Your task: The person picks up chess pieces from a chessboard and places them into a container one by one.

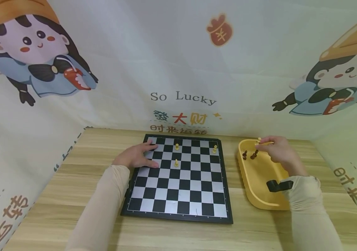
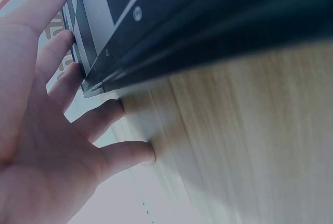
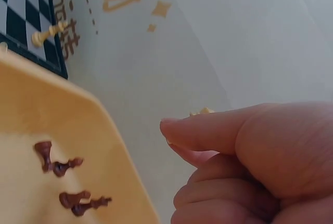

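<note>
A black-and-white chessboard (image 1: pixel 178 193) lies on the wooden table. My left hand (image 1: pixel 136 157) rests with spread fingers at its upper left edge; in the left wrist view, thumb and fingers extend around the board's rim. Three pale chess pieces stand on the far half of the board: one near the back (image 1: pixel 177 147), one closer to the middle (image 1: pixel 176 163) and one by the right edge (image 1: pixel 215 149). Above the far end of a yellow tray (image 1: pixel 256 181), my right hand (image 1: pixel 280 151) pinches a pale chess piece (image 3: pixel 204 111) between thumb and finger, mostly hidden by them.
Several dark brown chess pieces (image 3: pixel 57 166) lie at the far end of the tray, right of the board. Behind the table (image 1: pixel 81 167) hangs a printed white cloth (image 1: pixel 128 76), which also runs along both sides. A black bracket (image 1: pixel 278 185) sits at my right wrist.
</note>
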### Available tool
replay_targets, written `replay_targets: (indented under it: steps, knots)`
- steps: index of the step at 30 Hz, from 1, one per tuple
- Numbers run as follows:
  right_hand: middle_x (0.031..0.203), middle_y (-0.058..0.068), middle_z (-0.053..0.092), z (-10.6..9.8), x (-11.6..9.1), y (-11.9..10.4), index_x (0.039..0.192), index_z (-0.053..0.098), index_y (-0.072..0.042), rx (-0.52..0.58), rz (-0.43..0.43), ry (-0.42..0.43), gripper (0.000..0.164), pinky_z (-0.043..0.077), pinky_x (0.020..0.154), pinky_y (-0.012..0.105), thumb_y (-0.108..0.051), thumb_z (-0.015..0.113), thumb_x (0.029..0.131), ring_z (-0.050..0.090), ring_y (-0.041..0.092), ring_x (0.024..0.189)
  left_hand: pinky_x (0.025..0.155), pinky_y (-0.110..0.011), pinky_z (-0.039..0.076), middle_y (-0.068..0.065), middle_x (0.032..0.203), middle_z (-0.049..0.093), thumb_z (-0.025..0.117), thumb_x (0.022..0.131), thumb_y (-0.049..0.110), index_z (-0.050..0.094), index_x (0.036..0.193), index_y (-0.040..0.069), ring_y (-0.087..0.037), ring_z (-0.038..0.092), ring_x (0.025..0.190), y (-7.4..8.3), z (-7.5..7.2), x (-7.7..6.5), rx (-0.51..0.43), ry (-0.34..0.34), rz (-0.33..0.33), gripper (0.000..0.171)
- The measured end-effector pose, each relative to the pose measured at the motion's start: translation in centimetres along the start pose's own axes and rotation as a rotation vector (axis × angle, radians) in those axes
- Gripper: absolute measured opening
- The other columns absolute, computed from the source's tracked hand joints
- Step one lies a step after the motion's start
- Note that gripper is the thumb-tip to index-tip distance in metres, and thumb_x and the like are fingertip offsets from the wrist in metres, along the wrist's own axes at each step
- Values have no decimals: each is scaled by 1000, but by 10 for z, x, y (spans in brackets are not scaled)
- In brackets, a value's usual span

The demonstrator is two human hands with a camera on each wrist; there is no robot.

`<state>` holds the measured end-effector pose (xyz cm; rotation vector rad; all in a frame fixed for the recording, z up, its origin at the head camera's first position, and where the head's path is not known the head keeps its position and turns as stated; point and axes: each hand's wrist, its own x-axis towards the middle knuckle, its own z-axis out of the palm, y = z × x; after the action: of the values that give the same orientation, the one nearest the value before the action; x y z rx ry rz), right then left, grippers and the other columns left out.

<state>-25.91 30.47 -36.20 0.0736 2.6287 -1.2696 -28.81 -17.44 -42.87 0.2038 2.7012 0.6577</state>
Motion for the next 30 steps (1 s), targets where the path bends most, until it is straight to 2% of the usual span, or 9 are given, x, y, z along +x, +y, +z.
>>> replay_targets:
  steps: [1, 5, 8, 11, 14, 23, 30]
  knots:
    - [77, -17, 55, -1, 0, 2, 137, 51, 4, 2, 5, -5, 51, 35, 47, 21, -30, 63, 101, 28, 1, 45, 127, -58, 24, -3, 174, 15, 83, 79, 54, 40, 158, 26, -38, 15, 160, 0, 0, 0, 1, 0, 1, 95]
    - [56, -19, 41, -3, 0, 9, 136, 48, 5, 53, 8, -52, 50, 33, 46, 21, -27, 63, 101, 27, 2, 44, 127, -58, 25, -3, 174, 15, 83, 79, 55, 40, 158, 26, -38, 16, 160, 0, 1, 1, 9, -2, 4, 94]
    - [59, -18, 45, -3, 2, 16, 133, 48, 4, 74, -12, -93, 48, 33, 46, 21, -27, 64, 101, 28, 2, 45, 127, -58, 25, -3, 174, 15, 82, 79, 55, 39, 158, 26, -38, 16, 160, -1, 1, 1, 13, -3, 5, 94]
    - [73, -14, 56, 0, 4, 20, 131, 49, 3, 64, -21, -123, 44, 33, 46, 21, -26, 63, 101, 29, 2, 47, 127, -59, 25, -3, 174, 15, 83, 79, 55, 39, 158, 26, -39, 16, 160, -1, 2, 2, 10, -3, 3, 95]
    - [77, -13, 58, 3, 6, 22, 128, 51, 3, 49, -12, -148, 40, 32, 46, 20, -24, 63, 101, 30, 2, 46, 127, -59, 25, -2, 174, 15, 83, 78, 55, 39, 158, 27, -38, 15, 160, -2, 2, 2, 6, -4, 1, 95]
    - [57, -14, 42, 5, 10, 28, 119, 54, 2, 54, -25, -282, 33, 29, 44, 19, -19, 66, 98, 26, 2, 43, 127, -58, 25, -2, 174, 15, 83, 78, 55, 40, 158, 27, -38, 15, 160, -1, 2, 3, 3, 1, 4, 95]
    - [58, -12, 40, 6, 14, 34, 120, 58, 1, 26, -14, -361, 34, 29, 45, 19, -21, 70, 96, 26, 4, 44, 127, -58, 24, -2, 174, 15, 83, 78, 55, 40, 158, 27, -38, 15, 160, -1, 1, 2, -2, 2, -4, 95]
